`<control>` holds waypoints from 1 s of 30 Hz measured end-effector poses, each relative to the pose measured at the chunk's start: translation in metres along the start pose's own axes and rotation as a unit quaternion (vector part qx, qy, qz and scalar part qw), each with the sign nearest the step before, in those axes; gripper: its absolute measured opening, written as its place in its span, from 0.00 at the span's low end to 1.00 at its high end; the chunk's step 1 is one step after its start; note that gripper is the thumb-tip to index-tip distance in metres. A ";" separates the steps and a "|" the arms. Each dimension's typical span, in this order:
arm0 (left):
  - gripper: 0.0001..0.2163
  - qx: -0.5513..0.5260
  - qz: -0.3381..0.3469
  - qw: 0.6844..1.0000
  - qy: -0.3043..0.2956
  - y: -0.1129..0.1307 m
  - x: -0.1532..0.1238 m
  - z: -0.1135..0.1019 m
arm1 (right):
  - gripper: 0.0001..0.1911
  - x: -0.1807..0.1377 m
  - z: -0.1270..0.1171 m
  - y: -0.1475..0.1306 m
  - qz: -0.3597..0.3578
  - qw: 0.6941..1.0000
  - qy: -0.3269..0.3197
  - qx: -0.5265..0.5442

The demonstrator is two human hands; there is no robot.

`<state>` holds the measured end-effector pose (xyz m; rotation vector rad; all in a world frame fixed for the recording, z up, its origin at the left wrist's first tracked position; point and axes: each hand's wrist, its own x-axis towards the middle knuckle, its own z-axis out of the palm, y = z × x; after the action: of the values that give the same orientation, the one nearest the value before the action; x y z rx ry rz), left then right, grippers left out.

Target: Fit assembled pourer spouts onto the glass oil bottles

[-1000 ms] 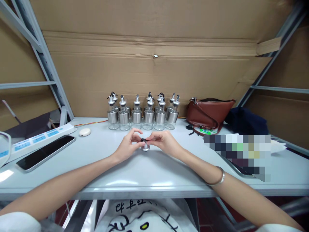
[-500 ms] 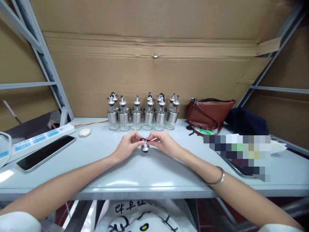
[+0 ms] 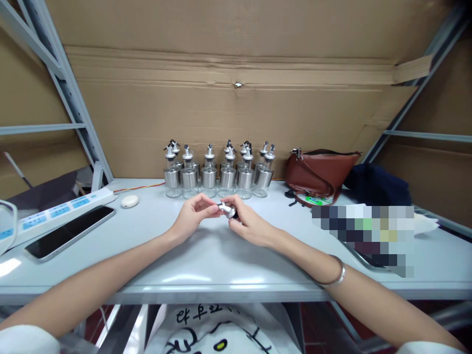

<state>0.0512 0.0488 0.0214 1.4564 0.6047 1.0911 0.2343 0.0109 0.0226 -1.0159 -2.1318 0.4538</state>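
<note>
A silver pour spout (image 3: 229, 211) with a black stopper end lies on its side in the air between my hands, just above the tabletop. My left hand (image 3: 195, 216) pinches its narrow tip between thumb and fingers. Around the wide base and black stopper, on the right, my right hand (image 3: 250, 222) is closed; its fingers partly cover that end. Beyond both hands stand rows of glass bottles (image 3: 209, 178) with steel sleeves, each front one topped by a similar spout.
A brown handbag (image 3: 320, 172) and dark blue cloth (image 3: 379, 187) sit at the back right, behind a blurred-out item (image 3: 368, 236). On the left lie a phone (image 3: 72, 233), a power strip (image 3: 61, 212) and a round white case (image 3: 130, 201). Cardboard (image 3: 236, 113) walls the back.
The spout has turned from upright to sideways, its base now toward the right. My right hand has shifted from the tip to the base, while my left keeps pinching the tip.
</note>
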 end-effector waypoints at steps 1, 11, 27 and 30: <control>0.15 -0.004 -0.009 1.000 -0.006 0.000 0.000 0.000 | 0.22 0.000 -0.001 0.000 -0.003 1.000 0.001 -0.014; 0.19 -0.034 -0.127 0.990 -0.057 -0.007 -0.001 0.001 | 0.18 0.001 -0.004 0.004 -0.010 0.996 0.043 -0.078; 0.16 0.049 -0.093 0.993 -0.061 -0.002 -0.005 0.002 | 0.17 0.001 -0.006 0.000 0.026 0.995 0.004 -0.091; 0.16 0.040 -0.084 0.994 -0.056 -0.002 -0.004 0.002 | 0.19 0.001 -0.005 -0.001 0.027 0.994 0.022 -0.102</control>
<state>0.0520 0.0444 0.0181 1.4971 0.6837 0.8569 0.2366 0.0110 0.0270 -1.1882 -2.1468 0.2398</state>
